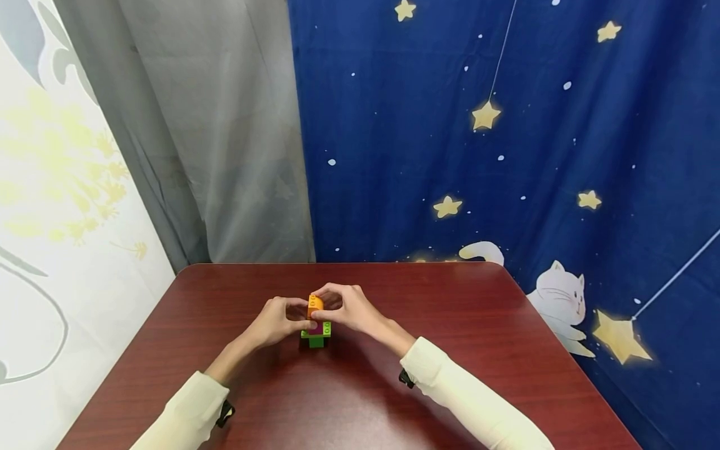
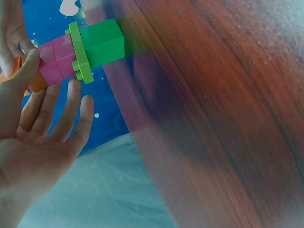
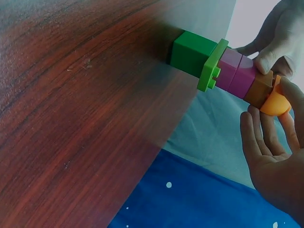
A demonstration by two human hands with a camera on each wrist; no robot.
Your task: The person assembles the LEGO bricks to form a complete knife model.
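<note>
A small tower of toy building bricks stands on the table. Its base is a green brick (image 3: 192, 51), topped by a wider lime plate (image 3: 213, 65). Above come two magenta bricks (image 3: 241, 76), an orange brick (image 3: 258, 90) and a rounded yellow-orange brick (image 3: 275, 103). My left hand (image 1: 274, 323) pinches the tower from the left, its thumb at the upper magenta and orange bricks. From the right, my right hand (image 1: 351, 307) pinches the rounded brick between thumb and fingers. In the right wrist view, the rounded brick sits slightly askew against the orange one.
The dark red wooden table (image 1: 478, 350) spreads around the tower. Beyond its back edge hang a grey curtain (image 1: 225, 125) and a blue star-patterned curtain (image 1: 394, 137). A pale patterned curtain (image 1: 67, 281) borders the left side.
</note>
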